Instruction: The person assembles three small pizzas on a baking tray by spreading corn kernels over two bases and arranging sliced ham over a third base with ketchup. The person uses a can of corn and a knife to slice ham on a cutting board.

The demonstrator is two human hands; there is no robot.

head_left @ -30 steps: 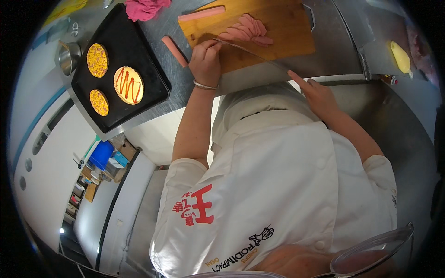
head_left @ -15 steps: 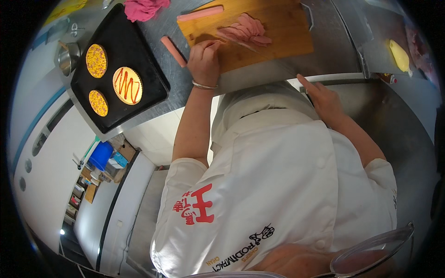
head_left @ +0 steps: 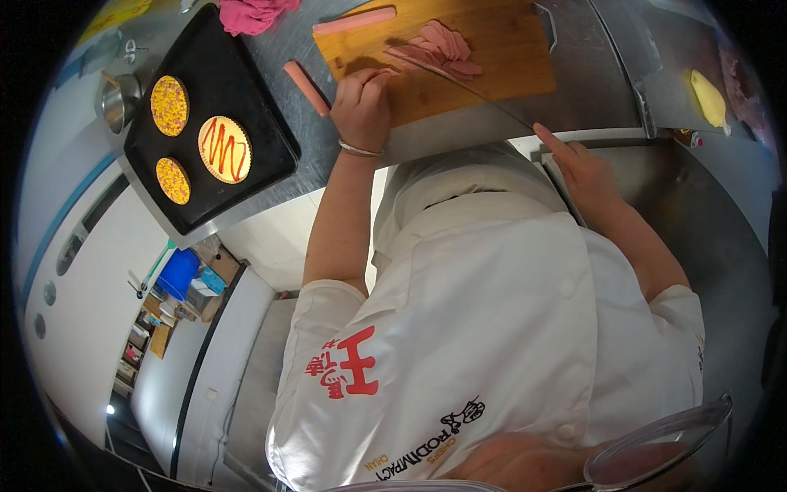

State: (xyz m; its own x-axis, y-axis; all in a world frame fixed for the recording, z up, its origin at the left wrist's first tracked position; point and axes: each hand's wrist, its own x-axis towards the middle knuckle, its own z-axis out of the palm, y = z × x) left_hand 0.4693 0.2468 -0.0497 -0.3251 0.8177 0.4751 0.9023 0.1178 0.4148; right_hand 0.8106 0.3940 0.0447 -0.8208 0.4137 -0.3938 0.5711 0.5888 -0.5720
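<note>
My left hand [head_left: 362, 102] is closed at the left edge of a wooden cutting board [head_left: 512, 49]. Its curled fingertips press on a short end of pink sausage, mostly hidden under them. My right hand [head_left: 580, 172] grips a long thin knife [head_left: 471, 88], forefinger stretched toward the blade; the handle is hidden. The blade slants across the board, its tip just beyond my left fingers. Beside the blade lies a fanned pile of sausage slices [head_left: 443, 45]. One whole pink sausage [head_left: 354, 21] rests on the board's far left edge, and another sausage [head_left: 307, 88] on the steel counter left of my hand.
On the left a black baking tray [head_left: 238, 107] holds two corn-topped round crusts [head_left: 170, 106] and a round crust with red sauce zigzags [head_left: 225, 149]. A pink cloth [head_left: 256, 15] lies behind it, a metal pot [head_left: 121, 102] beside it. A yellow piping bag [head_left: 708, 98] sits far right.
The knife blade has turned and now shows as a thin dark line over the slices. My right hand has shifted slightly right. My left hand stays nearly in place.
</note>
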